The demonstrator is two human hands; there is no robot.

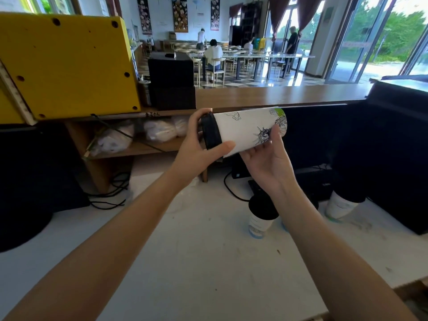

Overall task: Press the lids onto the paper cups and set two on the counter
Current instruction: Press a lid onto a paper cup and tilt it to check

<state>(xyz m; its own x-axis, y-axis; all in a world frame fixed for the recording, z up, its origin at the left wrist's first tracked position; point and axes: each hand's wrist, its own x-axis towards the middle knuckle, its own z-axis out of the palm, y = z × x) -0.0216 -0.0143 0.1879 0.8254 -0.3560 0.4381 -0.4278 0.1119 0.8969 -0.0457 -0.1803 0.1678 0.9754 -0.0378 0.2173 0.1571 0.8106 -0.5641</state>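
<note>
Your left hand (199, 137) grips the black lid (210, 132), right hand (266, 163) cradles the sideways paper cup (245, 128) | two lidded cups (259, 222) lower right | wooden counter (278, 95) placements pending

A matt white paper cup (245, 132) printed with line drawings wears a matt black plastic lid (210, 130). Below, the white tabletop (196, 262) looks scuffed and dull. The wooden counter (266, 96) has a smooth brown sheen.
</note>
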